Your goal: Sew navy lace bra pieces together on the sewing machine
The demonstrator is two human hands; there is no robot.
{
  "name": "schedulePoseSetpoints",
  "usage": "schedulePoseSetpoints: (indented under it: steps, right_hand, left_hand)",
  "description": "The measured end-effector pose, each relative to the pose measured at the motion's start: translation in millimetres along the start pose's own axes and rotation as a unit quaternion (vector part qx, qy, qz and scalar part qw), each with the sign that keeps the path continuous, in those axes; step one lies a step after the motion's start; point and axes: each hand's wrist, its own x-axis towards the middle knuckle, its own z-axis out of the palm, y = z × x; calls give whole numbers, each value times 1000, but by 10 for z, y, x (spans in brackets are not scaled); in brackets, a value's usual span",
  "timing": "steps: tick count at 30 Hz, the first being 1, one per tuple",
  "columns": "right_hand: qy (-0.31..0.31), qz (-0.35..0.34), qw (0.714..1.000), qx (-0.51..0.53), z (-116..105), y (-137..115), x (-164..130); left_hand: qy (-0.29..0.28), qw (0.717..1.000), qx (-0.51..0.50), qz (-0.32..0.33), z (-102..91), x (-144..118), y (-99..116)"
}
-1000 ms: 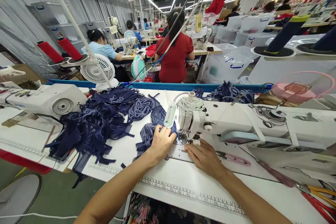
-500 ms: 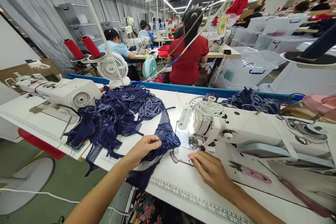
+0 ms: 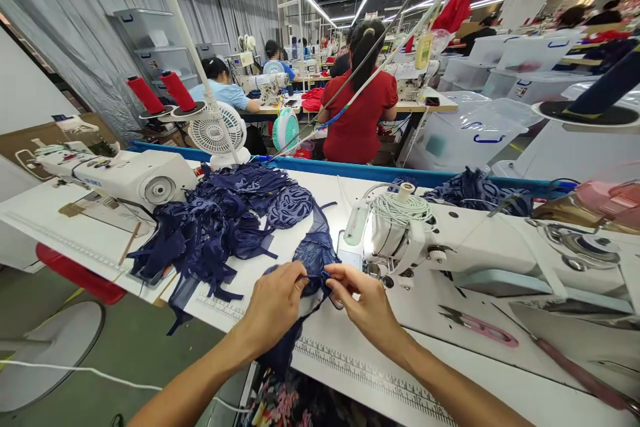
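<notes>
**A:** so what's each hand doing here?

**B:** both pinch the same navy lace piece (image 3: 314, 255). Left hand (image 3: 273, 307) is closed on its near edge, right hand (image 3: 365, 303) grips it just across, fingertips almost meeting.

**A:** and where's the piece?

**B:** on the white worktop (image 3: 350, 340), hanging over the edge under the left hand. Sewing machine (image 3: 450, 240) sits right beyond the right hand, lace pile (image 3: 220, 227) further past the left.

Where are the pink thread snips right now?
In the head view, the pink snips lie on the white table, to the right of the right hand, in front of the sewing machine.
</notes>
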Motion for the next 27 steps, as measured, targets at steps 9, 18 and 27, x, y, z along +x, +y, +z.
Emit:
schedulePoseSetpoints:
  steps: [9, 18, 27]
  right_hand:
    - [46, 147, 974, 164, 98, 5, -295]
    - [-82, 227, 888, 391, 237, -269, -307]
    - [-6, -44, 997, -60, -151, -142, -292]
  left_hand:
    - [-180, 849, -454, -203, -113, -53, -16]
    - [-152, 887, -418, -123, -142, -79, 60]
    - [-64, 971, -232, -10, -66, -116, 108]
